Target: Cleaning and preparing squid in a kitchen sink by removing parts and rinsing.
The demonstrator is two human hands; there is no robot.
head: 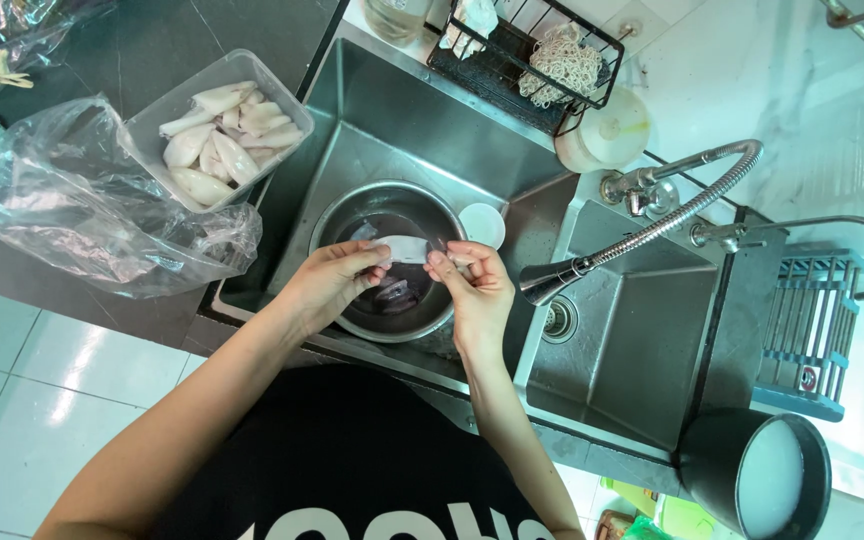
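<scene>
both hands [337, 283] [474, 285] on one pale squid piece [404, 249] above steel bowl [337, 212]

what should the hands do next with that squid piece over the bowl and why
Probably pull the two ends gently apart. The left hand and right hand each pinch an end of the pale squid piece over the metal bowl in the sink, so anything that comes off would drop into the bowl.
</scene>
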